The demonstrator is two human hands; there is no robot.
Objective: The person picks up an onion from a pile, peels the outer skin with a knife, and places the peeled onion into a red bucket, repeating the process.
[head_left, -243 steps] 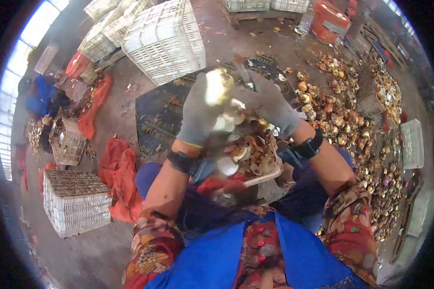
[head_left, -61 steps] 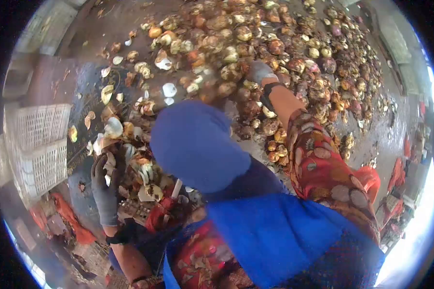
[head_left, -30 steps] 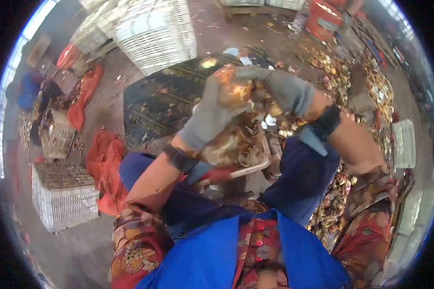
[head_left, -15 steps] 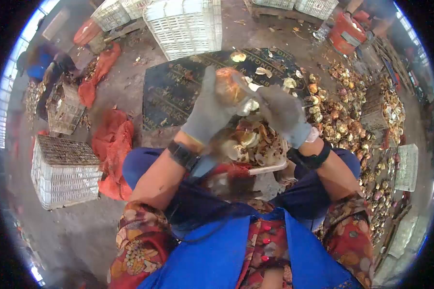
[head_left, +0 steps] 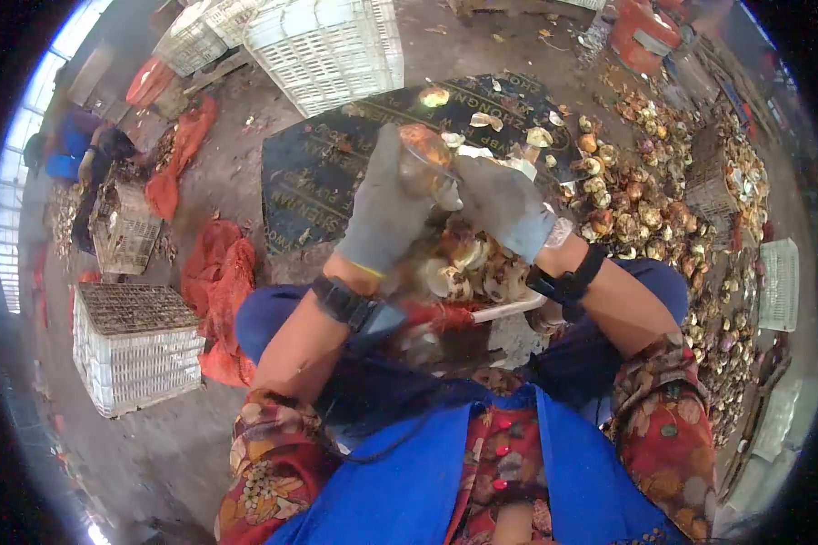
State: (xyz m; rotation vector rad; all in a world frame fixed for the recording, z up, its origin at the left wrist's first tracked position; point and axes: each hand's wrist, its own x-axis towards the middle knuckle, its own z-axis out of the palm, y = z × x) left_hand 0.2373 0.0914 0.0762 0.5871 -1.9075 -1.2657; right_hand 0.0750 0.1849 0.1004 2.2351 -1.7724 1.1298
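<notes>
My left hand (head_left: 389,213), in a grey glove, is wrapped round a reddish-brown onion (head_left: 425,147) with its thumb up along the side. Close against the onion's right side is my right hand (head_left: 507,202), also gloved, its fingers curled closed. What it grips is hidden and blurred. Just below both hands, a container with a pale rim (head_left: 509,310) between my knees holds loose peelings and onion scraps (head_left: 463,272).
Beyond my hands lies a dark printed board (head_left: 314,186) with peel scraps on it. A large heap of onions (head_left: 645,213) spreads to the right. White crates (head_left: 141,350) and red netting (head_left: 223,272) are at left; another person (head_left: 86,145) works farther off.
My right hand has moved left and in against the onion, and its fingers have turned. My left hand still holds the onion. The whole view has tilted slightly.
</notes>
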